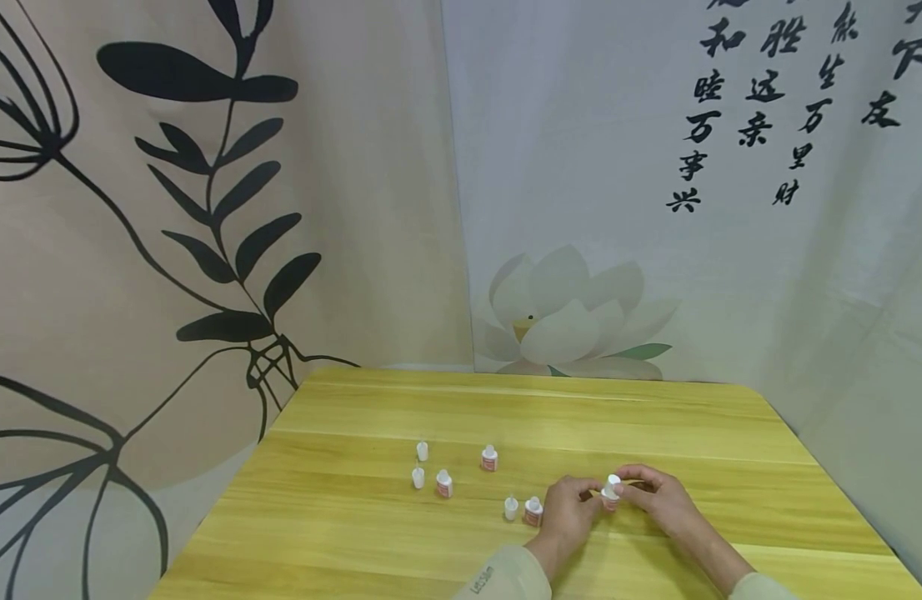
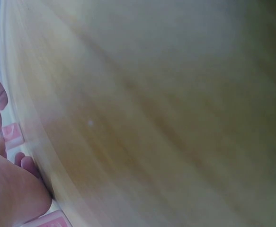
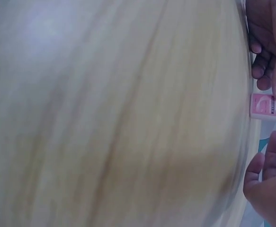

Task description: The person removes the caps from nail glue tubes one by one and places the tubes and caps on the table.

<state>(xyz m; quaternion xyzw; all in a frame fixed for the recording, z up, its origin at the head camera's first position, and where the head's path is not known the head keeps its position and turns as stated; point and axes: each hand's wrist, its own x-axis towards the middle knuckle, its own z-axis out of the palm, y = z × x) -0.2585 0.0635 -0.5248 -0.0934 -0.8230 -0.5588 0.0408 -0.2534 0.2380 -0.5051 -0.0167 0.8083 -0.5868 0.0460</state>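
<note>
Between the two hands a small white bottle with a pink label (image 3: 267,106) stands on the table, its white cap (image 1: 613,480) leaning toward the right hand. My left hand (image 1: 569,512) grips the bottle's body from the left, thumb tip on the label side in the right wrist view. With thumb and forefinger my right hand (image 1: 659,496) pinches at the cap; its other fingers are loosely bent. Just left of my left hand are another small bottle (image 1: 533,512) and a loose white cap (image 1: 511,508), standing side by side.
Farther left stand two more small bottles, one nearer (image 1: 443,484) and one farther back (image 1: 489,458). Two loose white caps, one behind (image 1: 422,451) and one in front (image 1: 418,477), are beside them. A printed curtain (image 1: 386,208) hangs behind the wooden table (image 1: 318,517).
</note>
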